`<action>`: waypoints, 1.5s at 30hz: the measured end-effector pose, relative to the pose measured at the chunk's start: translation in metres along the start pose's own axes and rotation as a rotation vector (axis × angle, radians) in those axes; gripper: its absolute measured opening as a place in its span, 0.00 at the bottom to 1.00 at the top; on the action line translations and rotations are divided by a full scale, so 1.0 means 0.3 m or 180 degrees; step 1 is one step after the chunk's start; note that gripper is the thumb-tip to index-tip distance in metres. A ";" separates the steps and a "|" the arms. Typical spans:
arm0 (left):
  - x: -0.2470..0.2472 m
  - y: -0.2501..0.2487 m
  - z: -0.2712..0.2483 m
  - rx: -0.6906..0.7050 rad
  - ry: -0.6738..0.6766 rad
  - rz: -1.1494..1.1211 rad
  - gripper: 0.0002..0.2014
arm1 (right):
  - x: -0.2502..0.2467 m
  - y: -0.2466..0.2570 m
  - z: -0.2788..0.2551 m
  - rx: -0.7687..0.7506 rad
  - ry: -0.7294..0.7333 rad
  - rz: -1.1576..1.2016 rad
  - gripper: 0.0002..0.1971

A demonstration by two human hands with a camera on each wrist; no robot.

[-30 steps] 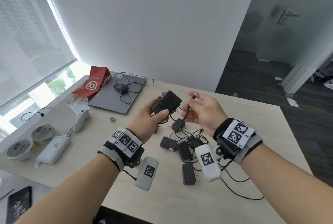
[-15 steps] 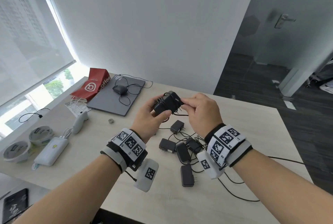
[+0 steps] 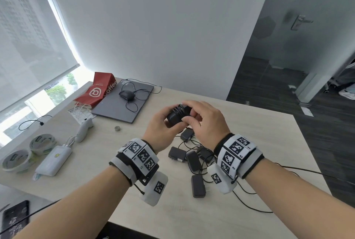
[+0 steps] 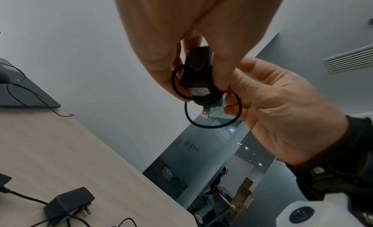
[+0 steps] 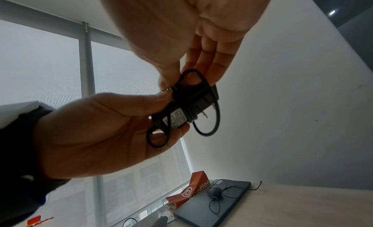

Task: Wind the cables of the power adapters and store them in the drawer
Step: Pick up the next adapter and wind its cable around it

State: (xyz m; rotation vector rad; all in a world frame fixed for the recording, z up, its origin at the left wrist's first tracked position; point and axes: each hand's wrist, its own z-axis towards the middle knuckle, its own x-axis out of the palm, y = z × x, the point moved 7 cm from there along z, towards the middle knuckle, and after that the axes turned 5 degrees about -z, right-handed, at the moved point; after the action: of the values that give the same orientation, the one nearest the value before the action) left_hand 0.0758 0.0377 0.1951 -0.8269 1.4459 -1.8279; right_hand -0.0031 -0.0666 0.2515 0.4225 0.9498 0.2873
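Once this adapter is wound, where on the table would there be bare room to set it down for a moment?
Bare tabletop lies right of the loose adapters, toward the far right corner; another patch sits between the small metal ring and the left hand. The middle is crowded with adapters and cables, the left edge with tape rolls.

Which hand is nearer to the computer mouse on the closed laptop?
Left. The left hand is on the mouse's side of the held adapter; the right hand is beyond the adapter, farther away.
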 end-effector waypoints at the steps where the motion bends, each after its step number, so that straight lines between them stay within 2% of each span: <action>1: 0.001 0.001 0.000 -0.0014 0.0020 -0.0016 0.22 | 0.000 -0.001 -0.002 0.0004 -0.0013 0.0011 0.20; 6: 0.008 0.026 -0.004 -0.0117 0.0144 0.0080 0.21 | 0.009 0.001 -0.021 -0.0059 -0.0025 0.0007 0.21; 9: 0.002 0.046 -0.010 -0.0144 0.0078 0.0183 0.20 | 0.030 -0.002 -0.025 -0.0020 0.0176 0.0003 0.20; 12: -0.006 0.055 -0.016 -0.0127 0.0053 0.0398 0.20 | 0.048 -0.017 -0.024 0.0111 0.0349 -0.0008 0.13; 14: -0.011 0.062 -0.020 -0.0113 0.0060 0.0658 0.21 | 0.060 -0.026 -0.022 0.0284 0.0470 0.0118 0.07; 16: -0.021 0.082 -0.021 -0.0126 0.0101 0.0981 0.22 | 0.073 -0.025 -0.023 0.0459 0.0572 0.0368 0.06; 20: -0.046 0.138 -0.045 -0.0192 0.0288 0.1820 0.25 | 0.064 -0.016 -0.011 0.0601 0.0465 0.0605 0.05; 23: -0.053 0.171 -0.079 -0.0298 0.0541 0.2104 0.27 | 0.073 -0.022 -0.015 0.0607 0.0682 0.0565 0.05; 28: 0.009 0.173 -0.147 -0.0122 0.1453 0.2672 0.29 | 0.131 -0.055 -0.052 0.0719 0.0926 0.0531 0.04; 31: -0.007 0.195 -0.205 -0.0291 0.1623 0.2413 0.27 | 0.184 -0.097 -0.080 0.1029 0.1002 0.0665 0.04; 34: -0.057 0.266 -0.307 -0.0876 0.1264 0.0969 0.24 | 0.253 -0.113 -0.125 0.1217 0.1415 0.0899 0.08; 35: -0.071 0.289 -0.344 -0.1031 0.1019 0.0396 0.24 | 0.277 -0.114 -0.143 0.1250 0.1544 0.1000 0.12; 37: -0.114 0.340 -0.418 -0.1177 0.0411 -0.0289 0.23 | 0.341 -0.105 -0.185 0.1246 0.1777 0.1104 0.16; 40: -0.179 0.396 -0.532 -0.1280 -0.0427 -0.0757 0.21 | 0.463 -0.081 -0.260 0.1133 0.1982 0.1063 0.15; 43: -0.257 0.447 -0.647 -0.1318 -0.1072 -0.1092 0.22 | 0.590 0.015 -0.347 0.0934 0.2165 0.1174 0.07; 45: -0.312 0.464 -0.711 -0.1280 -0.1454 -0.1239 0.24 | 0.640 0.089 -0.384 0.0781 0.2074 0.1219 0.05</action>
State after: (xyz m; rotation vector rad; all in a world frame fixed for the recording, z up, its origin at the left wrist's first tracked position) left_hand -0.0258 0.2092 0.0110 -1.7044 1.4284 -1.4717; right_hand 0.0060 0.0624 0.0669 0.7632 1.5498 0.6867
